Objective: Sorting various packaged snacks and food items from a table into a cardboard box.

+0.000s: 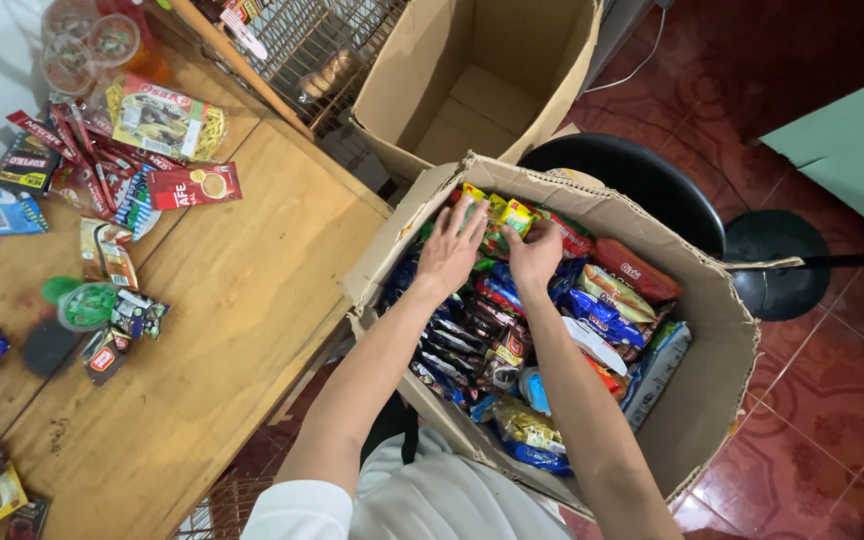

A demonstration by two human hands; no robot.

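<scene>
Both reaching into the cardboard box (722, 330) at frame centre, left hand (449, 255) spread, right hand (534, 252) pinching yellow-green packets (500, 212) lying just beyond the fingertips, long axis crosswise.

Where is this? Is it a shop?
Probably the back of a small shop or a home storeroom. A cardboard box is crammed with snack packets, more sachets lie on a wooden table, and both hands dig in the box.
</scene>
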